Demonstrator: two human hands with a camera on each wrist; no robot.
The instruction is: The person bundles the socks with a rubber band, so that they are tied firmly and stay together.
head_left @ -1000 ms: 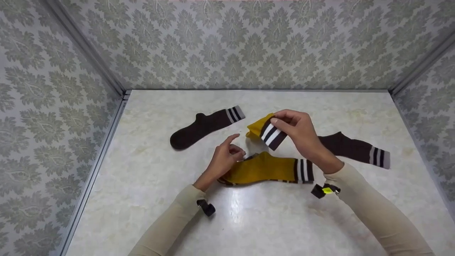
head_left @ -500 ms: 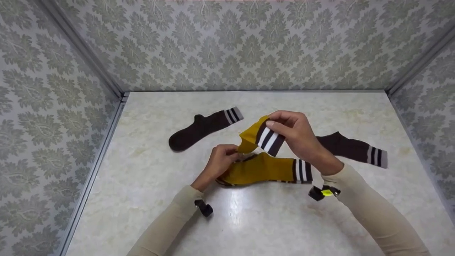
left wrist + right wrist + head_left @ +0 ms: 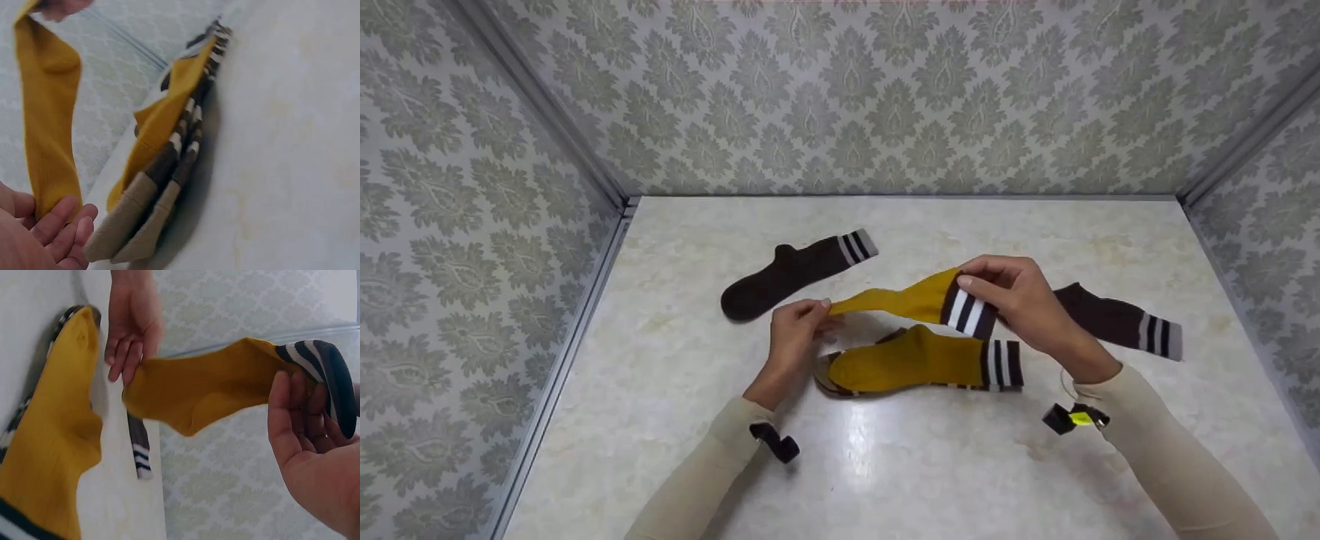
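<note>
A mustard yellow sock [image 3: 919,298] with a dark cuff and white stripes is stretched out between both hands, above the table. My left hand [image 3: 793,337] pinches its toe end, as the left wrist view also shows at the yellow toe [image 3: 53,191]. At the other end, my right hand [image 3: 1024,307] grips the striped cuff [image 3: 312,360] between thumb and fingers. Just below lies a matching yellow sock [image 3: 911,364], flat on top of patterned brown and white socks [image 3: 185,129] with tan toes. Those lower socks are mostly covered in the head view.
A dark brown sock [image 3: 787,277] with a grey striped cuff lies at the back left. Another dark brown sock [image 3: 1117,322] lies to the right, partly behind the right hand. Patterned wall panels [image 3: 885,97] border the pale table [image 3: 675,480] at the back and sides.
My left hand has taken hold of the toe of the lifted sock and pulled it left. The sock has gone from crumpled to stretched out, while my right hand moved slightly right and nearer.
</note>
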